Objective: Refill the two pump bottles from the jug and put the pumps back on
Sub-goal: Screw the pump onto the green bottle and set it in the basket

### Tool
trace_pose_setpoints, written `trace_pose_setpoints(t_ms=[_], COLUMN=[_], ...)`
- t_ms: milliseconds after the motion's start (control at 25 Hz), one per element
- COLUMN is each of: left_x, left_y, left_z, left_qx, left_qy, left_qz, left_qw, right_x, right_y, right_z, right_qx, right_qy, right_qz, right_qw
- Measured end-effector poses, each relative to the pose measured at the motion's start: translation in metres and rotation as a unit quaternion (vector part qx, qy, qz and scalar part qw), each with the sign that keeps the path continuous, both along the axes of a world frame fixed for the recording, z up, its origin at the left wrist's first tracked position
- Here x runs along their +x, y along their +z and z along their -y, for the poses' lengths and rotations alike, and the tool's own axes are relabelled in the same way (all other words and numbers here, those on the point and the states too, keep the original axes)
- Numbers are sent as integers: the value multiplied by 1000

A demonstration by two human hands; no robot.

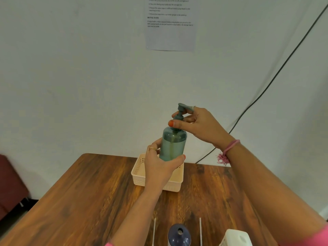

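Note:
A teal pump bottle (173, 143) is held up in the air above the beige basket (174, 186). My left hand (160, 166) grips its lower body. My right hand (197, 124) pinches the collar of the teal pump (181, 112), which sits in the bottle's neck with its nozzle pointing right. A dark blue bottle (179, 235) stands open-mouthed, without a pump, at the table's near edge. The white jug (236, 237) is beside it on the right, only its top showing.
The wooden table (88, 201) runs from the wall to the near edge. Two thin clear tubes (154, 229) lie either side of the blue bottle. A black cable (266, 89) hangs down the wall at right. A printed sheet (170, 23) is on the wall.

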State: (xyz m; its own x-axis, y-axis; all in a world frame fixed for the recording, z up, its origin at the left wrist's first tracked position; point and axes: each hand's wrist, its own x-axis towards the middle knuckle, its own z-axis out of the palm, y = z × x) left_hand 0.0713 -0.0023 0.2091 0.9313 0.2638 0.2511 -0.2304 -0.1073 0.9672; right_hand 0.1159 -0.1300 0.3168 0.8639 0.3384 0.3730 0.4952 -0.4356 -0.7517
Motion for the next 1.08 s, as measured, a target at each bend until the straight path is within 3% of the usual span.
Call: trace_pose_setpoints(t_ms=[80, 320, 600, 720, 880, 1080], left_x=[0, -2, -4, -5, -8, -11], left_y=[0, 3, 4, 3, 5, 9], left_z=[1, 1, 3, 2, 3, 3], left_qx=[-1, 6, 11, 13, 10, 18], left_qy=[0, -7, -2, -2, -9, -4], left_qz=[1, 4, 7, 7, 1, 15], left_qw=[1000, 1000, 1000, 1000, 1000, 1000], right_x=[0, -2, -3, -5, -8, -12], right_y=[1, 2, -15, -15, -15, -23], right_z=[3, 25, 11, 16, 17, 0], right_qx=[-13, 66, 117, 77, 142, 224], right_qy=[-3, 112, 15, 58, 104, -8], right_qz=[14, -111, -112, -150, -151, -113], right_qw=[1000, 985, 987, 984, 973, 968])
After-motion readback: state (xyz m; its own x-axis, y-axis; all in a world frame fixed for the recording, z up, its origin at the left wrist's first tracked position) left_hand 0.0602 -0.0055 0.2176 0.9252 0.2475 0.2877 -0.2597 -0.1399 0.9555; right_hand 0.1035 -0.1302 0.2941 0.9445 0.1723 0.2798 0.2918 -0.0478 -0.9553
